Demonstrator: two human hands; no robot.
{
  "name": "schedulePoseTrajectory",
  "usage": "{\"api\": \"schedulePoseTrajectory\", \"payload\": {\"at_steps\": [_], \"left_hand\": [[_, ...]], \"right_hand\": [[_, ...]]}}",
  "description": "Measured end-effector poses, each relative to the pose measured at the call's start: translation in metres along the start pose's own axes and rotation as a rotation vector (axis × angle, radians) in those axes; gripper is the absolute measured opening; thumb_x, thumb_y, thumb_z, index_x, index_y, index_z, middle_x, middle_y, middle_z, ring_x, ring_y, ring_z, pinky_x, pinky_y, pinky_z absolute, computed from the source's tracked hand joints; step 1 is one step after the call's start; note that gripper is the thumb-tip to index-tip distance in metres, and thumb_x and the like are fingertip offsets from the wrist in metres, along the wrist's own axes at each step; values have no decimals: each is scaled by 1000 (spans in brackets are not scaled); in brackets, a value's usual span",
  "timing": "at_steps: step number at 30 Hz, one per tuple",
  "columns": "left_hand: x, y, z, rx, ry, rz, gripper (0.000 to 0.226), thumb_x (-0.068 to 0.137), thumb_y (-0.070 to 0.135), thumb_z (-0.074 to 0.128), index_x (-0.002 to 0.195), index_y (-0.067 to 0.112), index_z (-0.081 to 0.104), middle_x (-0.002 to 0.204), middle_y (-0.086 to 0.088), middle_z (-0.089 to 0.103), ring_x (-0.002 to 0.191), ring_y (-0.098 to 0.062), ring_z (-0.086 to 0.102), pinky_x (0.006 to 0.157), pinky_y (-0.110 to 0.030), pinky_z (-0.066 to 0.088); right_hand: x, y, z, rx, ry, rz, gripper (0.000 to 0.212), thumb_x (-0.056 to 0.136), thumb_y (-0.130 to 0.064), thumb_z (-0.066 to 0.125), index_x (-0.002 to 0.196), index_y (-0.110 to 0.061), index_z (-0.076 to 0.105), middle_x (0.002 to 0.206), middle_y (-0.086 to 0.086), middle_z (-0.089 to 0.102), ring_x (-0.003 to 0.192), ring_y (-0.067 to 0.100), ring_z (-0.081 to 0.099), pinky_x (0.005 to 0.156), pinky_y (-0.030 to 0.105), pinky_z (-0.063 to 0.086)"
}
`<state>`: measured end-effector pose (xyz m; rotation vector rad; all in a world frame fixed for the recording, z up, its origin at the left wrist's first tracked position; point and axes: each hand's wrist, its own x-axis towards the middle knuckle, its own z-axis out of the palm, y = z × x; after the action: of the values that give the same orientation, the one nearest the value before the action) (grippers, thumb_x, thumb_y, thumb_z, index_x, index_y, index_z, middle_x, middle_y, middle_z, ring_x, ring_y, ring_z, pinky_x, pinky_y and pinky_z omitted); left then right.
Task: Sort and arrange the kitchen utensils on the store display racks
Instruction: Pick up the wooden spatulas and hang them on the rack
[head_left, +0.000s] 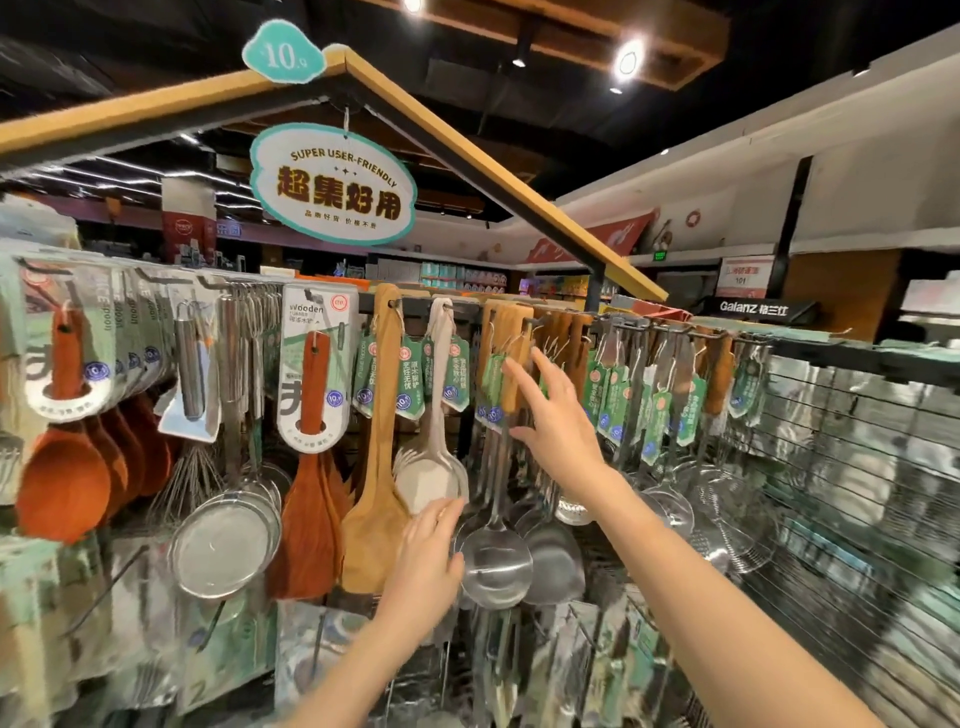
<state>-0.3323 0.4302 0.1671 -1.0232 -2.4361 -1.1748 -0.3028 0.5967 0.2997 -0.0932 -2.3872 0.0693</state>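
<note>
Rack (810, 349) ran across the view from 9 to 3 o'clock, hooks loaded with hanging utensils. Steel ladles (496, 564) hung just below centre, wooden handles up on the hooks near 12 of them, green tags (492, 382) dangling off the handles. A pale spoon (439, 441) and a light wooden turner (375, 499) hung to 9 o'clock of the ladles.

Right hand (558, 421) was raised at the ladle handles, fingers spread and straight, clamped on nothing; fingertips looked to be at or just short of the tagged handle, I could not tell which. Left hand (428, 558) sat lower, at 7 o'clock of the right, fingers straight and flat against the ladle bowl and the spoon's edge, gripping nothing.

My judgement: the step was squaring the ladle group. To do it well I would steady the bowls from below, move the handle along its hook from above, keep tags facing out, and avoid swinging neighbours into each other.
</note>
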Motion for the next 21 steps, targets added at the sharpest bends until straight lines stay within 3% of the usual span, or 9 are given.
{"api": "schedulePoseTrajectory", "payload": {"at_steps": [3, 6, 10, 11, 13, 15, 21], "left_hand": [[17, 17, 12, 11, 45, 25, 73, 91, 14, 52, 146, 40, 10, 153, 12, 14, 141, -7, 15, 118, -32, 19], [42, 42, 21, 22, 147, 59, 86, 90, 15, 54, 141, 49, -7, 154, 19, -1, 142, -10, 16, 115, -28, 17], [82, 71, 25, 93, 273, 77, 100, 90, 14, 54, 134, 52, -27, 145, 28, -31, 131, -23, 39, 102, -40, 44], [93, 78, 25, 109, 305, 89, 101, 90, 14, 53, 134, 51, -30, 142, 29, -35, 137, -23, 30, 107, -40, 39], [114, 87, 24, 164, 362, 121, 102, 91, 14, 52, 131, 51, -34, 142, 26, -37, 144, -8, -12, 118, -33, 3], [131, 94, 19, 239, 395, 114, 104, 91, 15, 52, 128, 50, -38, 143, 23, -34, 132, 3, -33, 109, -26, -16], [149, 95, 8, 431, 389, 87, 102, 90, 12, 53, 132, 37, -36, 147, 14, -33, 139, -10, -22, 114, -31, -7]], "right_hand": [[9, 10, -3, -51, -6, -30, 88, 86, -23, 67, 150, -35, 7, 159, -1, -2, 146, 24, -2, 117, 50, 10], [14, 29, -4, -34, 109, -5, 84, 85, -19, 67, 149, -32, 14, 159, 0, 3, 146, 23, -3, 117, 52, 8], [11, 68, 0, 68, 158, -26, 91, 81, -7, 68, 149, -30, 12, 159, -2, -1, 146, 20, -3, 118, 47, 12], [11, 76, 2, 65, 139, -44, 93, 82, -8, 68, 150, -29, 8, 158, -4, -5, 146, 20, -3, 119, 45, 11], [15, 87, 5, 77, 118, -80, 98, 82, -11, 69, 151, -28, 1, 157, -6, -12, 146, 18, -3, 119, 39, 10], [19, 90, 8, 102, 126, -112, 106, 79, -10, 72, 150, -28, -5, 157, -6, -14, 146, 18, -2, 118, 38, 17], [26, 92, 13, 105, 129, -146, 116, 76, -12, 75, 148, -27, -15, 156, -7, -19, 146, 20, 7, 113, 40, 32]]}}
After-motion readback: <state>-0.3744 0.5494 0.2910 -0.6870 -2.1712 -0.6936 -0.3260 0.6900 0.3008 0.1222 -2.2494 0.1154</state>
